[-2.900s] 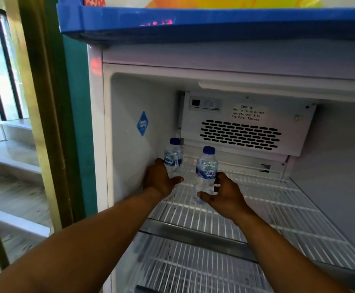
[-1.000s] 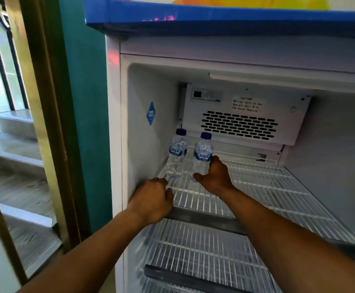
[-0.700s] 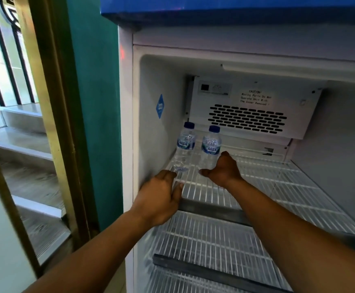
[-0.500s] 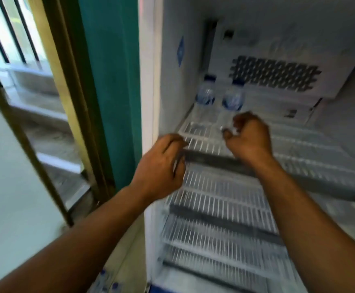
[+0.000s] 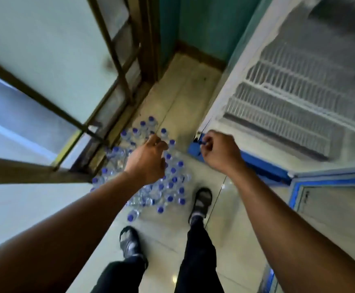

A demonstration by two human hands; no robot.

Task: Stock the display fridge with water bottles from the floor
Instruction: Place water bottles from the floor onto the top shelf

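At the bottom of the frame your legs, in dark trousers (image 5: 197, 250), stand on the pale tiled floor (image 5: 237, 233). The left sandal (image 5: 129, 242) sits lower centre, and the right sandal (image 5: 202, 200) is planted further up, just beside the pile of stock.

Both your arms reach from the lower corners towards the middle of the frame. Your left hand (image 5: 148, 160) hangs over the pile, its fingers slack and pointing down, holding nothing. Whether it touches a cap is lost in the blur. Your right hand (image 5: 219, 152), right of centre, is curled into a loose fist with nothing visibly in it.

The water bottles (image 5: 170, 185) are on the floor in the centre of the frame, a crowded cluster of clear bottles with blue caps. Most are upright, and one or two at the lower edge lie tipped over. They sit between the dark-framed glass panel (image 5: 35, 96) on the left and the display fridge (image 5: 216, 111) on the right.

The fridge stands open. Its blue base (image 5: 263, 168) runs across centre right, white wire shelves (image 5: 288, 102) fill the upper right, and its blue-edged door (image 5: 330, 199) hangs at right. A teal wall (image 5: 204, 24) closes the top centre.
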